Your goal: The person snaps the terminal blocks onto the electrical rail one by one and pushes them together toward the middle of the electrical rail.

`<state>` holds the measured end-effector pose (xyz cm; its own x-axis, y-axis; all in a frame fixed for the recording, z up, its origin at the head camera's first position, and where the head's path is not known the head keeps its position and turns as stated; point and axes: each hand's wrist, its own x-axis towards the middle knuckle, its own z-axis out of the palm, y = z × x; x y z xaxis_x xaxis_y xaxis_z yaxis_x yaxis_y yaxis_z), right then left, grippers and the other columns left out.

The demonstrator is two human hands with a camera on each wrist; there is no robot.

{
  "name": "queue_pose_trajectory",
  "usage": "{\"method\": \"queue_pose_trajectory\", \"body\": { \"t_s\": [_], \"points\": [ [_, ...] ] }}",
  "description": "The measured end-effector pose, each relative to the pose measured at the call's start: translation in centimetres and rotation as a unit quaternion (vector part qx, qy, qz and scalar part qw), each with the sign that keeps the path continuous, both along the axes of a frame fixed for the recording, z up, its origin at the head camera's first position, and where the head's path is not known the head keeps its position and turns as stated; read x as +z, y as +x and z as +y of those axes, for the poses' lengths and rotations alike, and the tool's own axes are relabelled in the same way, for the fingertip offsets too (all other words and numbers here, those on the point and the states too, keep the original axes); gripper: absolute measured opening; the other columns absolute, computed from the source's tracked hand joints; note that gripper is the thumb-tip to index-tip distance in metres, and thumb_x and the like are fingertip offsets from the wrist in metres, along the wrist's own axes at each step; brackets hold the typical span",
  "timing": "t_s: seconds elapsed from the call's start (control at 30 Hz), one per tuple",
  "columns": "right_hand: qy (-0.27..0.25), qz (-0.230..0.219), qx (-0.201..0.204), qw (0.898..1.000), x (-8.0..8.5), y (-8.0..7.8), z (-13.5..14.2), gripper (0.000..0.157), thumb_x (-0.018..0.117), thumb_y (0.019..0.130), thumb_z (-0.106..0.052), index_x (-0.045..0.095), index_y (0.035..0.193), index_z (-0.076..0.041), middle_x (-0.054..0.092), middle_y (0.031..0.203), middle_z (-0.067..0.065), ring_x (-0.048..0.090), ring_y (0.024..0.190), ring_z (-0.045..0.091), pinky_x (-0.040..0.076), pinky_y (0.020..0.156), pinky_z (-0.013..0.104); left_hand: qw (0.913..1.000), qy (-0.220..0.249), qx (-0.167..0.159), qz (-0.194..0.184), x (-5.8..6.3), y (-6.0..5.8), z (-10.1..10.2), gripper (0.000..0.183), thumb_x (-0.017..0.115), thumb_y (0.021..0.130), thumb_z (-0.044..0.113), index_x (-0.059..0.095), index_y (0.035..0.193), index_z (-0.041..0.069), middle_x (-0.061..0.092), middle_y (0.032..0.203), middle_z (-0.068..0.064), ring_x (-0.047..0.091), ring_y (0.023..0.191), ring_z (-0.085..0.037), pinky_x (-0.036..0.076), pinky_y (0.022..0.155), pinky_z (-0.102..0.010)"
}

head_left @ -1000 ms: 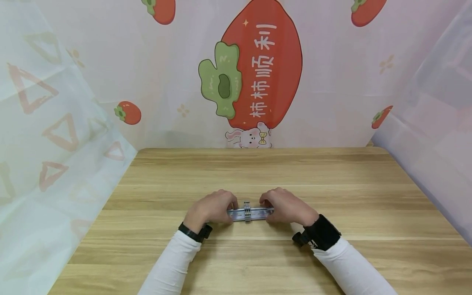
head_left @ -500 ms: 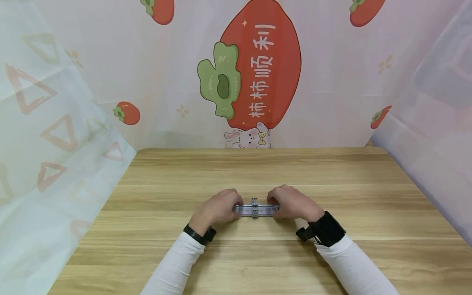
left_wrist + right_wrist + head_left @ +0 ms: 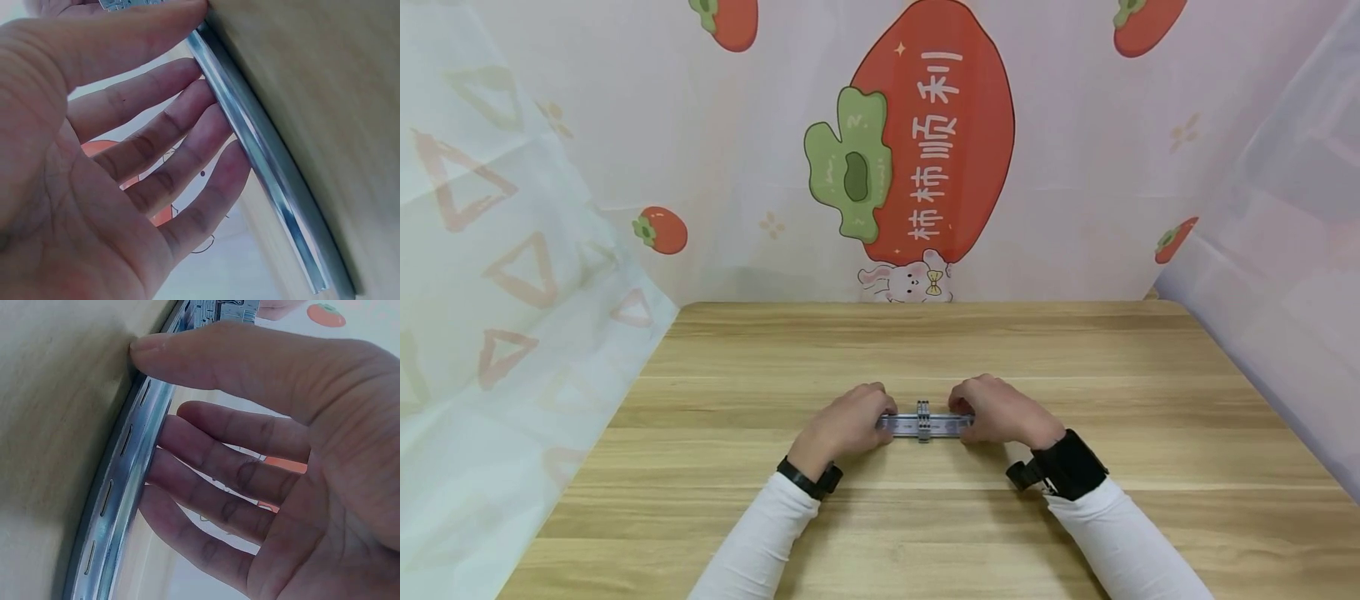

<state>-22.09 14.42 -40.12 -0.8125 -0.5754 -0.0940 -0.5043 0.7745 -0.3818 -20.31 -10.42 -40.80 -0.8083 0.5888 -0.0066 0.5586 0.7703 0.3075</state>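
Observation:
A slotted metal DIN rail (image 3: 904,426) lies crosswise low over the table, with a small stack of grey terminal blocks (image 3: 923,422) seated at its middle. My left hand (image 3: 847,425) holds the rail left of the blocks, thumb on the near edge and fingers on the far one. On the other side my right hand (image 3: 1003,412) grips it the same way. In the left wrist view the rail (image 3: 253,140) runs on past the little finger. Its slots show below the thumb on the rail (image 3: 112,487) in the right wrist view. The palms hide the rail's ends in the head view.
The wooden table (image 3: 895,533) extends around both hands. Behind it hangs a backdrop (image 3: 737,167) printed with persimmons, and pale cloth (image 3: 550,333) drapes the left side. A black strap (image 3: 1067,465) with a small camera sits on the right wrist.
Both hands have shifted the rail and its terminal blocks to the right and slightly away from the body. Most of that shift came in the first half second. The grip looks the same.

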Motion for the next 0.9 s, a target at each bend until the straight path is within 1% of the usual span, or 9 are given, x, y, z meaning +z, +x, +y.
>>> {"method": "queue_pose_trajectory", "body": {
  "t_s": [0.13,0.27,0.37,0.47,0.6,0.7,0.8,0.9],
  "points": [
    [0.000,0.003,-0.003,1.000,0.0,0.0,0.0,0.033,0.076,0.067,-0.018,0.064,0.097,-0.014,0.057,0.088,-0.006,0.051,0.078,0.011,0.042,0.069,0.027,0.9999,0.000,0.012,0.004,-0.2,-0.1,0.1,0.021,0.070,0.079,0.023,0.067,0.096,0.012,0.054,0.089,0.003,0.049,0.081,-0.010,0.041,0.071,-0.025],
    [-0.003,0.007,-0.007,1.000,0.0,0.0,0.0,0.035,0.076,0.066,-0.017,0.064,0.099,-0.012,0.058,0.090,-0.005,0.051,0.080,0.011,0.042,0.070,0.028,0.9997,-0.001,0.025,0.006,-0.2,-0.1,0.3,0.020,0.070,0.078,0.023,0.067,0.094,0.012,0.053,0.088,0.004,0.048,0.080,-0.011,0.041,0.070,-0.026],
    [-0.001,0.007,-0.013,1.000,0.1,0.0,0.0,0.039,0.077,0.066,-0.017,0.064,0.103,-0.010,0.059,0.093,-0.003,0.053,0.082,0.012,0.042,0.072,0.029,0.9996,0.003,0.029,0.004,-0.1,-0.1,0.2,0.023,0.071,0.077,0.024,0.068,0.096,0.011,0.054,0.088,0.003,0.049,0.081,-0.012,0.041,0.070,-0.026],
    [-0.005,-0.001,-0.021,1.000,0.2,-0.1,0.1,0.045,0.079,0.065,-0.021,0.063,0.106,-0.010,0.059,0.093,-0.003,0.053,0.084,0.012,0.042,0.073,0.029,0.9993,0.007,0.035,0.005,0.3,-0.1,-0.3,0.032,0.072,0.077,0.029,0.066,0.103,0.011,0.055,0.094,0.002,0.050,0.086,-0.013,0.042,0.074,-0.028],
    [-0.018,0.009,-0.032,0.999,0.4,-0.4,1.0,0.047,0.078,0.068,-0.027,0.062,0.109,-0.009,0.060,0.093,-0.002,0.054,0.087,0.014,0.042,0.075,0.031,0.9980,0.020,0.059,0.013,1.0,-0.3,-1.8,0.043,0.068,0.080,0.037,0.062,0.114,0.011,0.057,0.104,-0.001,0.052,0.095,-0.015,0.042,0.081,-0.032],
    [-0.036,0.029,-0.038,0.998,0.6,-0.8,2.4,0.042,0.072,0.075,-0.029,0.062,0.110,-0.008,0.061,0.098,0.002,0.055,0.091,0.017,0.043,0.077,0.034,0.9952,0.031,0.087,0.033,1.6,-0.9,-3.3,0.044,0.063,0.084,0.037,0.060,0.118,0.011,0.056,0.111,-0.004,0.052,0.103,-0.019,0.040,0.086,-0.035],
    [-0.062,0.052,-0.049,0.996,0.8,-1.4,4.1,0.040,0.066,0.082,-0.028,0.060,0.113,-0.004,0.061,0.105,0.009,0.056,0.097,0.025,0.042,0.081,0.039,0.9902,0.045,0.118,0.061,2.0,-1.5,-5.0,0.043,0.059,0.087,0.037,0.059,0.120,0.009,0.054,0.119,-0.008,0.049,0.112,-0.024,0.037,0.092,-0.040],
    [-0.074,0.084,-0.078,0.991,0.8,-2.0,6.0,0.044,0.060,0.087,-0.031,0.055,0.120,-0.002,0.057,0.116,0.016,0.052,0.108,0.034,0.040,0.087,0.045,0.9830,0.056,0.144,0.099,2.0,-1.9,-6.6,0.044,0.055,0.090,0.036,0.056,0.123,0.007,0.050,0.127,-0.012,0.043,0.120,-0.030,0.034,0.095,-0.046]
  ]
}}
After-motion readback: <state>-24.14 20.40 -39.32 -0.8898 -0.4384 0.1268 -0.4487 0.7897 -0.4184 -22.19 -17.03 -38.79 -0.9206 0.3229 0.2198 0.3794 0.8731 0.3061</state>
